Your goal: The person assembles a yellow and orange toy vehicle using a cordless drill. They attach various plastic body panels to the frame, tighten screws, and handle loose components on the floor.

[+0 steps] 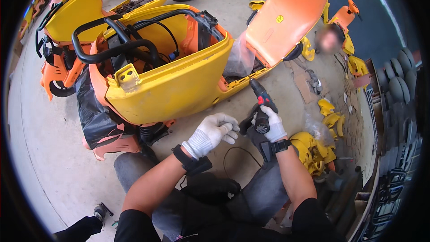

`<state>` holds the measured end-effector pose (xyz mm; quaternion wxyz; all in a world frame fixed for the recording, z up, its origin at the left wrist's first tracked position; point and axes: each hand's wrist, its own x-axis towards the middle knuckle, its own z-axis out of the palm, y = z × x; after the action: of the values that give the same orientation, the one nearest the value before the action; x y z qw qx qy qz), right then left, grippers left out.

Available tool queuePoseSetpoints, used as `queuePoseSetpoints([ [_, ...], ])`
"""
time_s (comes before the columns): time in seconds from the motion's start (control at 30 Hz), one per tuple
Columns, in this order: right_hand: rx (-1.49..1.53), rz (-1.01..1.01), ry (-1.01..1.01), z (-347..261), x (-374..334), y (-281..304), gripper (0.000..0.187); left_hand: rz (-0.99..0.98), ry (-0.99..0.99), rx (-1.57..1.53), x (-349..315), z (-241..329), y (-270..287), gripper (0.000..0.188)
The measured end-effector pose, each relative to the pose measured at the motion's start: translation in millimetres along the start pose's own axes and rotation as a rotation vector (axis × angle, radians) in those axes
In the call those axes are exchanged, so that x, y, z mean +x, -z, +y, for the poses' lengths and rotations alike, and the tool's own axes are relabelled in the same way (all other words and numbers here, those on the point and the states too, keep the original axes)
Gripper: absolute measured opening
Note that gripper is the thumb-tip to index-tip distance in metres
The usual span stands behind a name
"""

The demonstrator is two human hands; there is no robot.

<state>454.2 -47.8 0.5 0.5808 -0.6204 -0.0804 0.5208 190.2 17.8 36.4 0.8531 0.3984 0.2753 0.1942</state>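
Note:
My right hand (272,124), in a white glove, is wrapped round a black cordless drill (260,93) with red details. The drill's tip points forward, close to the lower edge of the yellow scooter body (174,87). My left hand (214,133), also gloved in white, hovers before that body panel without touching it. Its fingers are curled in toward the thumb, and whatever may be between them is too small to make out. On the body sit a black tubular rail (117,49) and, inside the open top, a dark cable (172,38).
An orange footboard panel (286,15) rises beyond the body, with clear plastic film (241,56) beside it. Loose yellow panels (309,152) lie on the floor at right. Another yellow scooter (76,15) stands far left. A person (329,40) is at far right; a shoe (100,212) shows lower left.

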Motion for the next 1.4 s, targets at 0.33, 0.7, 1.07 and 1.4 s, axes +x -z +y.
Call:
queuePoseSetpoints([
  [0.33, -0.711, 0.312, 0.659, -74.5, 209.0, 12.1, 0.032, 0.103, 0.011, 0.015, 23.3, -3.3, 17.0, 0.019],
  [0.7, -1.062, 0.325, 0.734, -77.5, 315.6, -5.2, 0.051, 0.093, 0.295, -0.024, 45.7, -7.4, 33.6, 0.020],
  [1.07, -1.834, 0.348, 0.406, -101.4, 306.8, -19.4, 0.059, 0.130, 0.332, 0.021, 61.4, -21.2, 42.9, 0.022],
  [1.4, -1.621, 0.048, 0.597, -75.2, 330.1, -98.0, 0.063, 0.126, 0.325, 0.002, 46.5, -14.7, 34.6, 0.021],
])
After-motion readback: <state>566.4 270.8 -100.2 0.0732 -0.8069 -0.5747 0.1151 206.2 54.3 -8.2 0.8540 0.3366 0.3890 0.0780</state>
